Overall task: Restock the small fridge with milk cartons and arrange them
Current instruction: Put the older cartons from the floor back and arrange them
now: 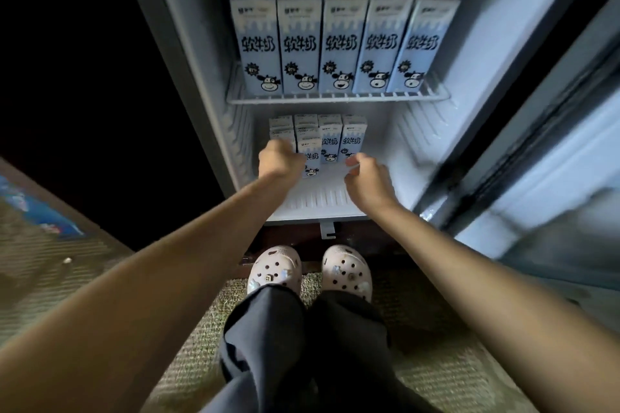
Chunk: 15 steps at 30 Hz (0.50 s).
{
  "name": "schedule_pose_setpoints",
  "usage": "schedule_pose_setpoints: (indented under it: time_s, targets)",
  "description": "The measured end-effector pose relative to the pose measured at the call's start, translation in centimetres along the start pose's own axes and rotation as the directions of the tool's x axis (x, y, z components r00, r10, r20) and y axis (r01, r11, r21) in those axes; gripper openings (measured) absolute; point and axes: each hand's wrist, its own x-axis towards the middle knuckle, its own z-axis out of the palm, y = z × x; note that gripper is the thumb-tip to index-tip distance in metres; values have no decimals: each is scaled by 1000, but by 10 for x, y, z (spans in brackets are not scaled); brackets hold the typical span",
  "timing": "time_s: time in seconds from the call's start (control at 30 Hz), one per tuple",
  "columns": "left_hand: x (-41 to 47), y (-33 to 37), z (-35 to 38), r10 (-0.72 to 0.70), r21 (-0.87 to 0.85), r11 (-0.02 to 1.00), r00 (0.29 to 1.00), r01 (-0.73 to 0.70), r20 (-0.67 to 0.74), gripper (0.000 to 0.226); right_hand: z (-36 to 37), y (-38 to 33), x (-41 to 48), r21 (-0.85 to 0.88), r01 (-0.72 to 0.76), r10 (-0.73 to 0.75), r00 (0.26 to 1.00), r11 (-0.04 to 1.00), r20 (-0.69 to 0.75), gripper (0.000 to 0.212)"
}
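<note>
Well advanced, by the look of it. In the open fridge [201, 27], with the door [553, 161] swung out to the right: on the upper shelf [335, 98], five tall cartons [340, 43] upright in one row, side to side, faces to the front, the two on the right turned a little. Seems finished there, with no gap in the row.

Below, on the ribbed floor [318, 198] of the fridge: small cartons [330, 141] upright at the back left, in about four columns, touching each other. One front carton [311, 157] forward of the others, not in line with them. To the right of the group and in front of it, bare floor, so probably room for more.

Left hand [280, 159]: low inside the fridge, fingers curled, right against the left edge of the front carton and covering the leftmost column. Cannot tell whether gripping a carton or only pressing on one; hidden by the back of the hand. Right hand [369, 179]: loosely curled, palm down, nothing seen in it, fingertips just beside the foot of the rightmost small carton [353, 141].

Left to do, as a judgement: to square the front carton with its neighbours, and perhaps to fill the free floor. Outside the fridge, no loose cartons clearly in view; only a blurred blue thing [50, 218] far on the left, not possible to identify.
</note>
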Motion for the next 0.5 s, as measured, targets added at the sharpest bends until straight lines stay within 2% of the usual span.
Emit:
schedule_pose_setpoints:
  time_s: [0.13, 0.27, 0.37, 0.5]
  targets:
    - [-67, 40, -15, 148, -5, 989, 988, -148, 39, 31, -58, -7, -57, -23, 47, -49, 992, 999, -118, 30]
    - [-146, 71, -14, 270, -30, 963, 954, -268, 130, 28, -114, 0, -123, 40, 59, -48, 971, 997, -236, 27]
    - [-206, 82, -1, 371, -34, 927, 905, -373, 206, 24, -150, 21, -174, 113, 41, -5, 953, 993, -304, 24]
    - [-283, 76, 31, 440, 8, 881, 825, -473, 355, 23, -179, 72, -250, 103, -46, 82, 921, 994, -380, 25]
